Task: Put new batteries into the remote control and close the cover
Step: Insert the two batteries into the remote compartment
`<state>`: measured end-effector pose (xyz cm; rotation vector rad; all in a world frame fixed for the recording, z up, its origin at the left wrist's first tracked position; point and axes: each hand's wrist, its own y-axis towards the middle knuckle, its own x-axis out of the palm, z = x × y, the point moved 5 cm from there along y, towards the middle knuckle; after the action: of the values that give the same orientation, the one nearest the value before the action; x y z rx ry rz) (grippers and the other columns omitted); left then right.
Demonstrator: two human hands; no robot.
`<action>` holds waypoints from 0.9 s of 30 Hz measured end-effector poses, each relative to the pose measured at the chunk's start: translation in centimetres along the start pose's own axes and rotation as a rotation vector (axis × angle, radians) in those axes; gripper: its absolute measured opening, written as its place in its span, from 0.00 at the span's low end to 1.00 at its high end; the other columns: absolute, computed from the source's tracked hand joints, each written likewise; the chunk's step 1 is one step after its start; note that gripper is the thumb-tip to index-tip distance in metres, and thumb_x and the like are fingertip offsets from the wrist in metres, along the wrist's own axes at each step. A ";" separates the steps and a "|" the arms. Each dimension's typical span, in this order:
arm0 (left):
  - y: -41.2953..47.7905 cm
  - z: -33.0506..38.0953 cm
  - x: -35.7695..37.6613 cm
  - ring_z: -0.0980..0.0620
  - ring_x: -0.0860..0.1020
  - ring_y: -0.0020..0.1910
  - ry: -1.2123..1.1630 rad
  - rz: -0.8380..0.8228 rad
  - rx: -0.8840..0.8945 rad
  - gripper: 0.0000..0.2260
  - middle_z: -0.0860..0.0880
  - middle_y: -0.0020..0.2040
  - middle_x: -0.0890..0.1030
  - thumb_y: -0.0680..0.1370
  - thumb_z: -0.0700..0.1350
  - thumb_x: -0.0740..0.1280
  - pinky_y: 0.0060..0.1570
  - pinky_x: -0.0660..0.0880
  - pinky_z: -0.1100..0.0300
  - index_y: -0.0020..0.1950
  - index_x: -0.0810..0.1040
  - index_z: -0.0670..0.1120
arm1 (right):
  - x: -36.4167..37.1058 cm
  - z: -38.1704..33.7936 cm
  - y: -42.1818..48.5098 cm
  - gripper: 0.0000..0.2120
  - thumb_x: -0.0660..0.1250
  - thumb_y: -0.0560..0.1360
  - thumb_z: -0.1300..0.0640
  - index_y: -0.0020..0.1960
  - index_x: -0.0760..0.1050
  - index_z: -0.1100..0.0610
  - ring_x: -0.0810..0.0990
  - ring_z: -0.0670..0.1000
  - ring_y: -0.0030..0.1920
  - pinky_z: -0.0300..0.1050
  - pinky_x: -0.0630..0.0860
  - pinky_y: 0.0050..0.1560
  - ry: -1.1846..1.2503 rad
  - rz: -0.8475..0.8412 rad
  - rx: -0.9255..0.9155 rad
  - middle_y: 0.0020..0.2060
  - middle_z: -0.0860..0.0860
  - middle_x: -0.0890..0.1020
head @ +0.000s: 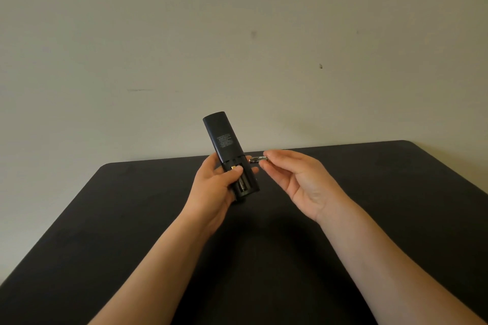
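Observation:
My left hand grips a black remote control upright above the table, its back side facing me. The battery compartment at its lower end is uncovered, and one battery lies inside, with my left thumb resting on it. My right hand pinches a small battery between thumb and fingertips, holding it sideways just to the right of the remote, close to the compartment. The cover is not in sight.
A dark table lies below both hands, its far edge against a plain beige wall. My two forearms reach in from the bottom of the view.

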<state>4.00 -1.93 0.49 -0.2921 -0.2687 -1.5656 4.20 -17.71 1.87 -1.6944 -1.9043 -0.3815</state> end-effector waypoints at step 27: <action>-0.3 0.6 0.2 0.41 0.82 0.57 -0.033 -0.019 0.008 0.21 0.38 0.60 0.82 0.78 0.26 0.57 0.45 0.82 0.54 0.68 0.73 0.41 | 1.6 0.1 -0.7 0.07 0.76 0.71 0.62 0.47 0.85 0.53 0.85 0.42 0.43 0.30 0.79 0.43 -0.831 -0.073 -0.398 0.41 0.47 0.87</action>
<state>3.67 -1.89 1.10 -0.3101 -0.3049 -1.5790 3.43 -16.45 2.86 -2.2849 -2.6059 -0.0707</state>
